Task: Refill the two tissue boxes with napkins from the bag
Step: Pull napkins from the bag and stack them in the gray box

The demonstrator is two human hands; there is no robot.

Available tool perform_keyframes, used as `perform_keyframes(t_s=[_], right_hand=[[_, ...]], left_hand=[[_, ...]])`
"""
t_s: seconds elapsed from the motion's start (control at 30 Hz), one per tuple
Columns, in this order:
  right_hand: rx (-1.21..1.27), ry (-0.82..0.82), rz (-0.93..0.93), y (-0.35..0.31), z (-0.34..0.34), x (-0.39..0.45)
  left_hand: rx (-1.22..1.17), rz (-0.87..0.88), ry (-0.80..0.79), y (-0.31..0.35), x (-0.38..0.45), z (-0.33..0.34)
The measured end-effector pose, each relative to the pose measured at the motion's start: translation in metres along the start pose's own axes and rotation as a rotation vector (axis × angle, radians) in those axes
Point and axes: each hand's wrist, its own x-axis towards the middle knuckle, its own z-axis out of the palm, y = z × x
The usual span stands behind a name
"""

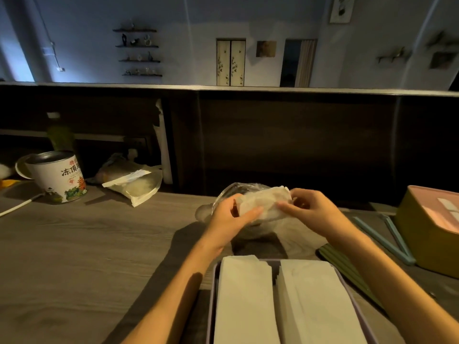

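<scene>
Both hands hold a stack of white napkins point(265, 202) above the wooden table, over a clear plastic bag point(231, 192) that lies crumpled behind and under them. My left hand point(229, 217) grips the stack's left end, thumb on top. At the right end, my right hand point(310, 209) pinches the stack. Directly below, at the frame's bottom, an open purple-rimmed tissue box point(214, 294) holds two stacks of white napkins side by side. A second box point(419, 234), yellow with a pink top, stands at the right edge.
A printed white tin can point(58, 177) and a pale plastic pouch point(135, 184) sit at the back left of the table. A white cable point(19, 206) runs at far left. Pale blue sticks point(382, 237) lie beside the yellow box. A dark wooden partition rises behind the table.
</scene>
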Motion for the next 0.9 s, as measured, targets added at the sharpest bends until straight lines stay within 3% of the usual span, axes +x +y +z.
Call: perform_keyframes(t_s=[0.13, 0.3, 0.43, 0.6, 0.7, 0.9], right_hand=[[0.176, 0.068, 0.008, 0.033, 0.02, -0.02], [0.367, -0.014, -0.063, 0.05, 0.038, -0.023], [0.239, -0.034, -0.126, 0.049, 0.041, -0.022], [-0.034, 0.009, -0.214, 0.054, 0.031, -0.022], [-0.028, 0.025, -0.196, 0.052, 0.025, -0.022], [0.158, 0.039, -0.117, 0.026, -0.001, -0.027]], left_hand=[[-0.034, 0.035, -0.001, -0.008, -0.003, 0.009], [0.031, -0.01, 0.065, -0.018, -0.003, 0.029], [0.141, 0.032, 0.084, -0.021, 0.002, 0.028], [0.264, 0.008, -0.166, -0.007, -0.003, 0.016], [0.41, 0.095, -0.181, -0.005, -0.004, 0.012], [0.446, 0.192, -0.053, 0.018, -0.009, 0.002]])
